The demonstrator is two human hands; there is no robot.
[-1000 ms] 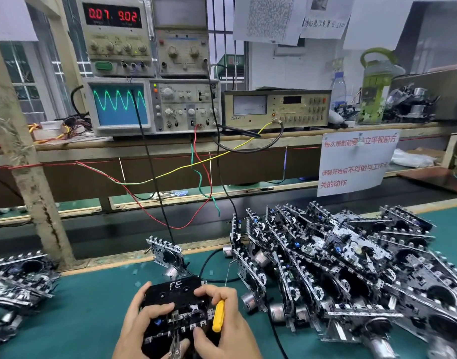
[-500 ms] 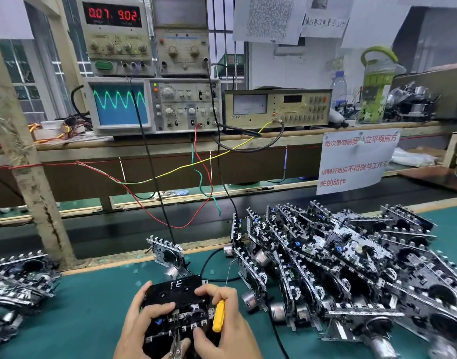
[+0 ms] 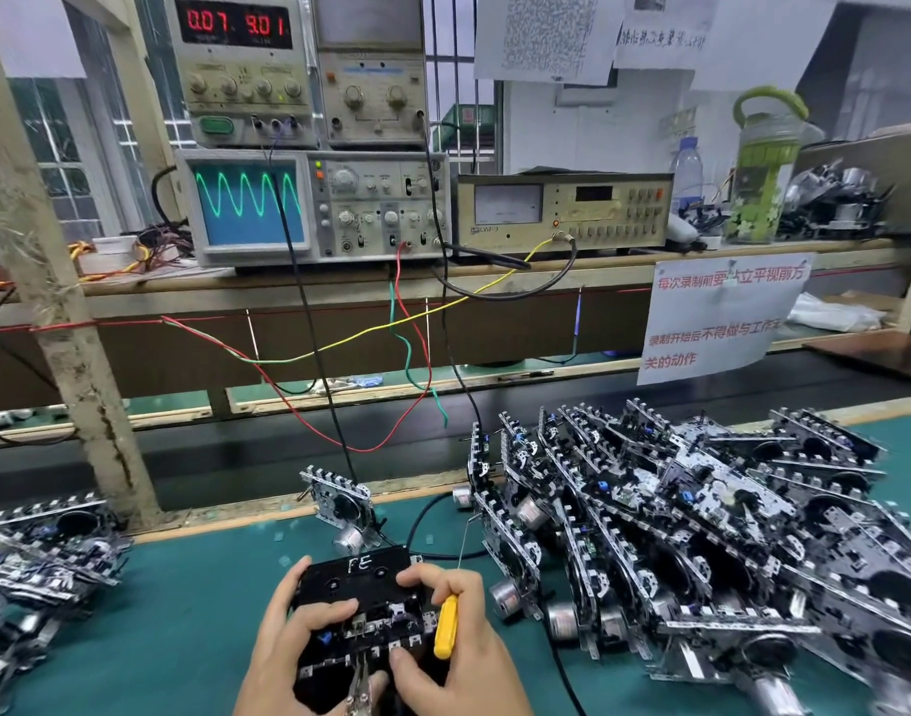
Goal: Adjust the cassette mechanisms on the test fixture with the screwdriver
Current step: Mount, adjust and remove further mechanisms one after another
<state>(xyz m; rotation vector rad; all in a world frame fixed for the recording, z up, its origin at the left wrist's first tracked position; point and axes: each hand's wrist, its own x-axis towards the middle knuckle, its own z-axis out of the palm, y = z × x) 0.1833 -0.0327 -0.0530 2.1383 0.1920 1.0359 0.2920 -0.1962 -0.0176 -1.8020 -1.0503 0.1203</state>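
A black cassette mechanism (image 3: 363,602) with a tape marked "FE" lies on the green mat at the bottom centre, a clip and wires attached at its front. My left hand (image 3: 288,648) grips its left side, thumb laid across the top. My right hand (image 3: 456,648) holds its right side and keeps a yellow-handled screwdriver (image 3: 445,626) tucked under the fingers; the thin shaft points up and away from the mechanism. The thumb of that hand presses the front edge.
A big pile of cassette mechanisms (image 3: 701,540) fills the mat to the right; a smaller pile (image 3: 40,555) sits at left. One mechanism (image 3: 342,503) stands just behind the fixture. An oscilloscope (image 3: 309,204) shows a sine wave, with wires (image 3: 391,323) hanging down from the shelf.
Both hands stay on the mechanism in the same grip. The power supply readout has flickered from 9.02 to 9.01. The view has shifted slightly.
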